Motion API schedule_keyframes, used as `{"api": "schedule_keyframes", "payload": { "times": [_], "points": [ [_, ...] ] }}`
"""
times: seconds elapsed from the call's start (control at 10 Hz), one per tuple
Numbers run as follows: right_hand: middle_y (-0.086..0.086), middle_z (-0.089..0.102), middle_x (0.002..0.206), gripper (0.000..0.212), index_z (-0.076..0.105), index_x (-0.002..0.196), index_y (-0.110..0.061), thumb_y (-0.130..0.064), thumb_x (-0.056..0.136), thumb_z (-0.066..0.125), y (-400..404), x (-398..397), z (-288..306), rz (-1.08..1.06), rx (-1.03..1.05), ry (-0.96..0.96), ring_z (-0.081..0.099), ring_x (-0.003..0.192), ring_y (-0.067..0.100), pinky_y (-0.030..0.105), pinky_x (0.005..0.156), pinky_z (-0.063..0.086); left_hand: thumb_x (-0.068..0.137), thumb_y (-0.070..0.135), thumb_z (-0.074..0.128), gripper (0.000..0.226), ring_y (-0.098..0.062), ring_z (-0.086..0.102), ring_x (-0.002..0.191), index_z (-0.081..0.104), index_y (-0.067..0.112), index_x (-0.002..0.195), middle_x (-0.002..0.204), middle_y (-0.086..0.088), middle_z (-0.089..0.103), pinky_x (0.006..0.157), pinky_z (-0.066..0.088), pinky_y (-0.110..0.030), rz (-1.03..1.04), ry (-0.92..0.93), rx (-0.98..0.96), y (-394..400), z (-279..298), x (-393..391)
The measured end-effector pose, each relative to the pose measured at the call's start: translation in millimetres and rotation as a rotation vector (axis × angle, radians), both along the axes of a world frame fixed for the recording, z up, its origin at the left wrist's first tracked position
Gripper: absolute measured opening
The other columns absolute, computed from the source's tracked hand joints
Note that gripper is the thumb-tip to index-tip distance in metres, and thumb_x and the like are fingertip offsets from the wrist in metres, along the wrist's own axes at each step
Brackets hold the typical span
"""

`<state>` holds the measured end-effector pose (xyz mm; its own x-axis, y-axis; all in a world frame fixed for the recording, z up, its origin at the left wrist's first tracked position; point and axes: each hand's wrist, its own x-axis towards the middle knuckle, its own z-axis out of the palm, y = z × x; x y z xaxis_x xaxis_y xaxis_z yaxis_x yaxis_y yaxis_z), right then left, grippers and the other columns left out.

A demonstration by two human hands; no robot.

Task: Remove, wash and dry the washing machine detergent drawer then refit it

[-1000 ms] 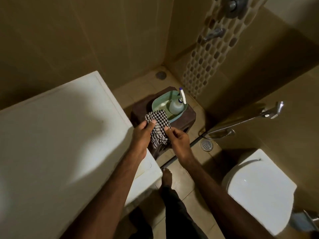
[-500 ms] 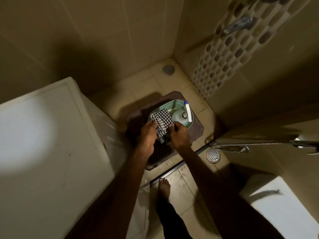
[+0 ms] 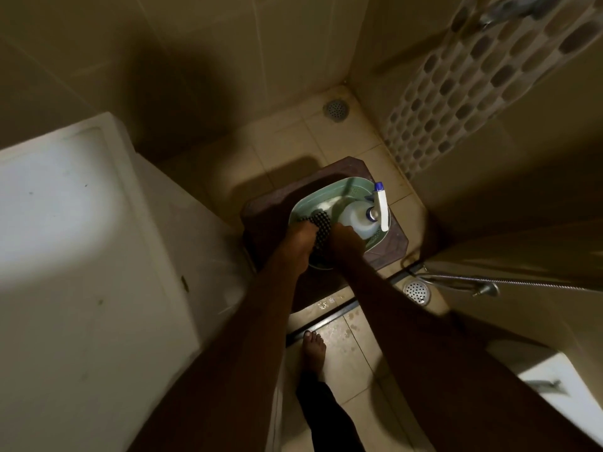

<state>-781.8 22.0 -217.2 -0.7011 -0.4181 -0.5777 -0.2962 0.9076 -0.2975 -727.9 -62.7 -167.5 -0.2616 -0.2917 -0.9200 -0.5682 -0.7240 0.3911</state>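
The detergent drawer itself cannot be made out with certainty; a pale shape lies inside the green basin [image 3: 355, 187], partly under the checked cloth [image 3: 321, 223], and that may be it. The basin sits on a dark stool [image 3: 270, 207] on the tiled floor, in the corner of the shower area, with the white washing machine [image 3: 81, 256] just beside the stool's left edge.

Both hands reach into the near side of the basin. The left hand [image 3: 298, 239] and the right hand [image 3: 346, 238] lie on the cloth, one at each side; whether the fingers grip it or only press on it is too dark and blurred to tell.

This looks like the drying or wiping step. To do it well, I would judge it best to keep the cloth bunched into the compartments and corners, steadying the part against the basin wall so it does not slide.

A white bottle [image 3: 357, 221] with a blue-tipped sprayer [image 3: 380, 203] stands at the basin's right side, touching the right hand. No label or writing is readable anywhere.
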Motion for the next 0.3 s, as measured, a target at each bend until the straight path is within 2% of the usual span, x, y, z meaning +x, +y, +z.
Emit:
{"api": "schedule_keyframes", "payload": {
  "times": [0.1,0.2,0.3],
  "points": [
    [0.019,0.07,0.121,0.036,0.062,0.124,0.004,-0.026,0.11,0.048,3,1,2,-0.011,0.027,-0.004,0.07,0.111,0.034,0.037,0.086,0.055,0.109,0.014,0.046,0.04,-0.028,0.062,0.117,0.051,0.003,0.147,0.138,-0.016,0.061,0.085,0.055,-0.033,0.007,-0.026,-0.051,-1,0,5],
    [0.017,0.071,0.116,0.026,0.064,0.118,0.001,-0.02,0.105,0.057,9,10,15,-0.038,0.013,0.065,0.071,0.103,0.03,0.033,0.079,0.053,0.109,0.012,0.045,0.034,-0.029,0.066,0.102,0.061,0.002,0.137,0.129,-0.016,0.067,0.06,0.046,-0.021,-0.005,-0.026,-0.219,-8,11,29],
    [0.011,0.073,0.108,0.022,0.067,0.116,-0.007,-0.023,0.106,0.055,12,38,42,-0.121,-0.206,0.203,0.064,0.085,0.019,0.029,0.07,0.047,0.109,0.01,0.046,0.027,-0.021,0.063,0.098,0.068,0.012,0.124,0.109,-0.006,0.07,0.058,0.043,-0.007,-0.027,0.04,-0.354,-6,38,60]
  ]
}}
